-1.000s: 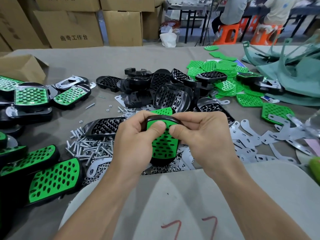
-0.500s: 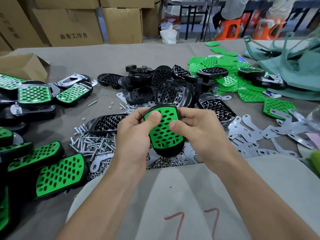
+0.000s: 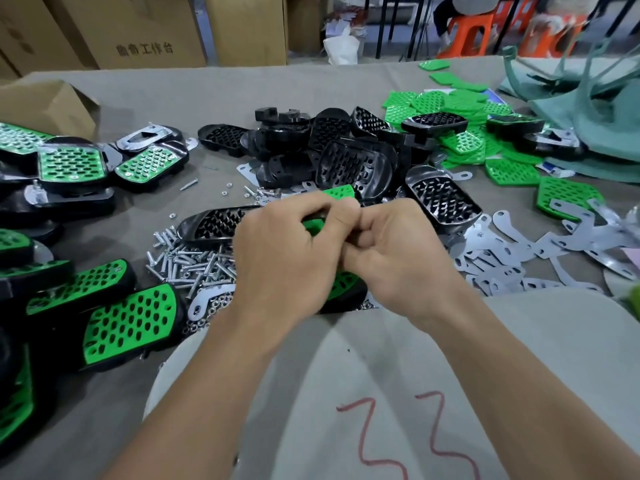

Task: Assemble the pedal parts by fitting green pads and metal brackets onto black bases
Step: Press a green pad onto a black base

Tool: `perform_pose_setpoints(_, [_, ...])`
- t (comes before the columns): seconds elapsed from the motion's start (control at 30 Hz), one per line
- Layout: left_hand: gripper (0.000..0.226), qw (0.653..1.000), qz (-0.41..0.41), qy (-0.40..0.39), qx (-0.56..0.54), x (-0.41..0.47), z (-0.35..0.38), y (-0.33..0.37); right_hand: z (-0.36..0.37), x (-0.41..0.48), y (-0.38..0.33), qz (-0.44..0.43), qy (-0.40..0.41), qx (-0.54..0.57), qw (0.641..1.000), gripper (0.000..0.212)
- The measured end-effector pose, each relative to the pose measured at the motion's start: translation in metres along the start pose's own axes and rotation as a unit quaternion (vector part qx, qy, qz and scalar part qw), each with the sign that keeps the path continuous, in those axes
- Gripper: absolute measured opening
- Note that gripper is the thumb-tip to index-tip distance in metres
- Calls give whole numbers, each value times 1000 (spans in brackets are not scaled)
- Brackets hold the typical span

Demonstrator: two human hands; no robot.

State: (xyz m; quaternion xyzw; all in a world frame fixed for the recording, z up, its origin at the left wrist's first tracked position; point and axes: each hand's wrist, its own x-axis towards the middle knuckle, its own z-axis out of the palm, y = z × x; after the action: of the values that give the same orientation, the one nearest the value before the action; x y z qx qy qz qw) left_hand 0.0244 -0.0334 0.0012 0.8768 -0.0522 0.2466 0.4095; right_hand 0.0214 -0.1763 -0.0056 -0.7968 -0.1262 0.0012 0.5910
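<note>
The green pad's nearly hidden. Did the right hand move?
Yes. The right hand slid left, away from the empty black base, against the left hand.

One pedal (image 3: pixel 346 291) is between my left hand (image 3: pixel 277 258) and my right hand (image 3: pixel 398 251), near to me. The screws (image 3: pixel 194 265) lie just left of my hands, and the finished pedals (image 3: pixel 128 320) further left. Behind my hands is the heap of bases (image 3: pixel 346 157). The loose pads (image 3: pixel 460 105) lie behind at right, and the brackets (image 3: pixel 519 258) at my right.
</note>
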Motion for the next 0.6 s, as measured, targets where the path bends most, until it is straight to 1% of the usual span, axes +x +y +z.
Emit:
perform_pose_setpoints(0.03, [41,1000,12,2,-3,-2,1,0,3,0,0,-5,3,-22,1000,17])
perform_pose_setpoints(0.13, [56,999,17,33,-17,0,5,-4,7,-2,-2,-14,17,-17,1000,19])
perform_pose_setpoints(0.23, [64,997,-17,57,-41,5,6,-10,8,-1,-1,5,9,43,999,26])
perform_pose_setpoints(0.3, [66,995,-46,74,-52,6,8,-14,12,-2,-1,5,-11,50,999,40])
perform_pose_setpoints(0.33, [67,994,-56,80,-55,6,8,-17,15,-4,0,0,-1,28,1000,48])
perform_pose_setpoints(0.4, [70,991,-76,96,-62,9,9,-20,21,-3,0,-4,57,-8,998,55])
perform_pose_setpoints(0.47, [66,984,-107,119,-71,14,8,-21,24,-2,1,24,115,21,993,60])
perform_pose_setpoints(0.5, [64,980,-129,129,-81,17,8,-22,25,-2,2,46,124,32,991,59])
perform_pose_setpoints(0.53, [65,973,-156,134,-100,19,7,-23,27,-1,3,59,115,29,991,53])
perform_pose_setpoints(0.57, [66,965,-183,139,-126,21,6,-25,30,-1,2,57,93,15,994,45])
perform_pose_setpoints(0.6, [67,955,-208,141,-155,21,6,-27,34,-2,1,46,73,1,996,42])
